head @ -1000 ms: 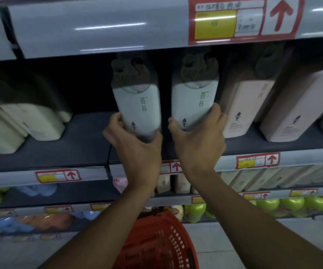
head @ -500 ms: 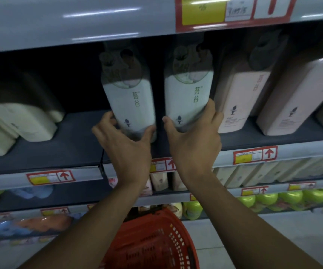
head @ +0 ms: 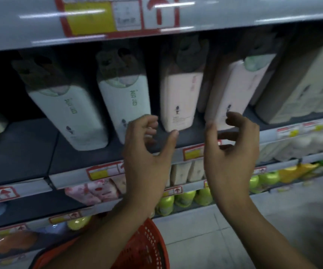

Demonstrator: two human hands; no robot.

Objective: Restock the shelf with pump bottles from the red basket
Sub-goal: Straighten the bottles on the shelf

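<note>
1. The shelf point(head: 30, 152) is seen running across the whole view behind both hands; its dark board carries a row of tall bottles, with price strips along its front edge and lower tiers of goods beneath the wrists.
2. The red basket point(head: 147, 247) is seen low down, under and between the forearms; what it holds cannot be made out, so any remaining stock is hidden.
3. Two white bottles point(head: 125, 105) are stood on the board just up and to the left of the left hand; two pink bottles point(head: 178, 101) are stood above and between the hands, the nearer one just beyond the right fingertips; their pump heads are shaded by the tier above.
4. The left hand point(head: 145, 152) is held loosely curled with nothing gripped, thumb spread wide from the fingers; the right hand point(head: 230, 150) is likewise cupped and empty, no bottle being touched so far as can be told through the blur.
5. The bottles are judged to be stiff plastic, smooth-sided and probably slippery, and fairly heavy if full; being tall and narrow, they would tip easily; a hold around the lower body, thumb on one flat face and fingers on the other, is judged safest, the pump neck being left alone.
</note>
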